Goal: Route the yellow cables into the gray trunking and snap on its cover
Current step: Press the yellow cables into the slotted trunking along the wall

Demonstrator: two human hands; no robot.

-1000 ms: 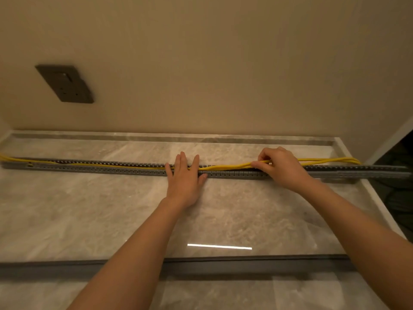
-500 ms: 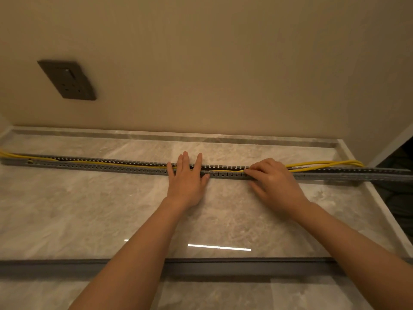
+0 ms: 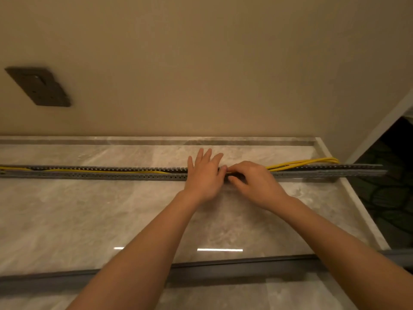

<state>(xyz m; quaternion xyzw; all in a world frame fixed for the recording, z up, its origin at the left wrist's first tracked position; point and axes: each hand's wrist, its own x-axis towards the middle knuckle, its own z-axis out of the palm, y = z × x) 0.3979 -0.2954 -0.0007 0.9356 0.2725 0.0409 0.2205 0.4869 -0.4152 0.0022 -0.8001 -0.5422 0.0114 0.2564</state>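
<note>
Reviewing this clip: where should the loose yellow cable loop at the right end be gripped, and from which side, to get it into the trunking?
Pinch the yellow cables from above, just right of the right hand, where they rise behind the gray trunking. That raised stretch looks free to grasp and press down into the slot.

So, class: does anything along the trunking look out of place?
Yes. Right of the hands, the yellow cables bow out behind the gray trunking instead of lying inside it. Its cover lies apart, nearer the camera.
</note>
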